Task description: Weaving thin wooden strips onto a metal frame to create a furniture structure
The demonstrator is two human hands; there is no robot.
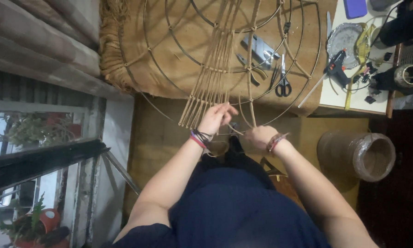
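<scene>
The left hand (pixel 214 118) is pinching the lower ends of the tan cords (pixel 209 87), fingers closed on them at the frame's near rim. Just beside it, the right hand (pixel 258 137) is curled around a single cord strand (pixel 236 131), pulling it toward the body. Beyond both hands the round wire frame (pixel 169 85) is lying on the burlap-covered tabletop (pixel 137 46); only one narrow band of cords is woven across its rings, and the remaining sections are standing bare, so most of the weaving looks undone. Farther past the right hand, scissors (pixel 283 85) and a glue gun (pixel 336 66) are resting.
</scene>
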